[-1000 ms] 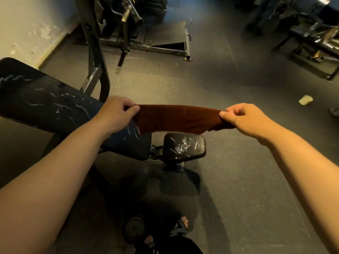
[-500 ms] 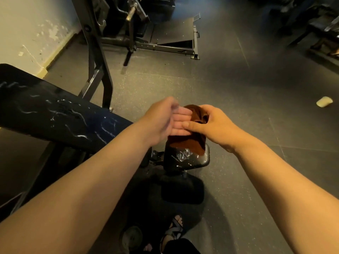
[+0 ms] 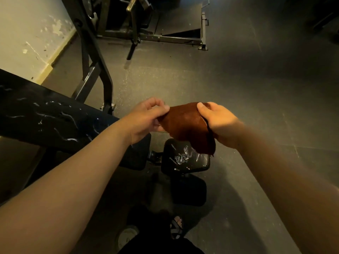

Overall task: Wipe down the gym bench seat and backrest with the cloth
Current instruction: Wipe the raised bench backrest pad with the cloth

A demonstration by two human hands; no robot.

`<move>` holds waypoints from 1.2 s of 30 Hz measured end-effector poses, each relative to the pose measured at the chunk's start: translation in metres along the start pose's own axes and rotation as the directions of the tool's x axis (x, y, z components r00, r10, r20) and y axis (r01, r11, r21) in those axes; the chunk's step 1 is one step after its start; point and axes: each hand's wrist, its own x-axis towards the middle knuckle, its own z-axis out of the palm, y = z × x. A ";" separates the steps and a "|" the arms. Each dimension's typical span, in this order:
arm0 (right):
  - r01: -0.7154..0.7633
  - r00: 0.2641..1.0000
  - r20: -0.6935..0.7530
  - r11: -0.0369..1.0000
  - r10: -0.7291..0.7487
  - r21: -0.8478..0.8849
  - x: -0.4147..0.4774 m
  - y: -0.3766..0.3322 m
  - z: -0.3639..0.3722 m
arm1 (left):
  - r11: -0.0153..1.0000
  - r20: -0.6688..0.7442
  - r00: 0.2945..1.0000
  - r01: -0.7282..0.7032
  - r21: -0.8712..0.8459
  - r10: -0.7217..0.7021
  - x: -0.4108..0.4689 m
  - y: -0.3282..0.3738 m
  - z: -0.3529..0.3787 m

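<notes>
Dark speckled rubber floor (image 3: 238, 79) fills most of the view; a pale wall (image 3: 27, 33) with chipped paint meets it at the upper left. The bench backrest (image 3: 45, 116), a long black padded slab with whitish cracks in its glossy cover, runs in from the left edge, where it is cut off. Its near end lies behind the left forearm. Just beside that end sits the seat (image 3: 185, 160), a small rounded black pad, scuffed white in the middle, joined to the backrest by a short metal link. The cloth (image 3: 187, 125), rust-brown, soft and matte, is bunched and held in the air between both hands, above the seat's far edge and clear of the padding. Its lowest corner hangs in front of the seat's far right corner. The left hand (image 3: 145, 120) pinches the cloth's left edge between thumb and curled fingers. The right hand (image 3: 218, 120) grips the right side, thumb on top; its fingers are hidden beneath the fabric. A grey steel upright (image 3: 95, 70) rises behind the backrest. A dim machine (image 3: 156, 24) with a flat plate is cut off by the top edge. A sandalled foot (image 3: 177, 226) shows at the bottom edge, and a round pale object (image 3: 126, 237) beside it is too dark to identify.
</notes>
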 end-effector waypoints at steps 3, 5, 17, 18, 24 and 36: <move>-0.110 0.983 0.173 0.962 0.067 0.250 0.000 0.001 -0.005 | 0.993 0.075 0.991 0.107 0.041 -0.110 0.003 -0.003 0.005; -0.093 0.977 0.208 0.977 0.052 0.190 0.003 0.000 -0.009 | 0.992 0.041 0.992 0.117 0.043 -0.119 0.009 -0.003 0.007; -0.175 0.975 -0.071 0.923 0.211 0.342 0.028 0.027 0.009 | 0.919 -0.116 0.948 0.250 -0.304 -0.296 0.040 -0.042 -0.002; -0.195 0.969 -0.067 0.907 0.236 0.374 0.030 0.031 0.010 | 0.921 -0.159 0.940 0.244 -0.304 -0.302 0.046 -0.047 -0.003; -0.196 0.944 -0.154 0.871 0.292 0.452 0.052 0.064 0.034 | 0.880 -0.168 0.895 0.346 -0.326 -0.413 0.083 -0.074 -0.020; -0.149 0.950 -0.311 0.920 0.031 -0.362 0.155 0.197 0.052 | 0.822 -0.114 0.982 0.189 0.537 -0.151 0.177 -0.167 -0.069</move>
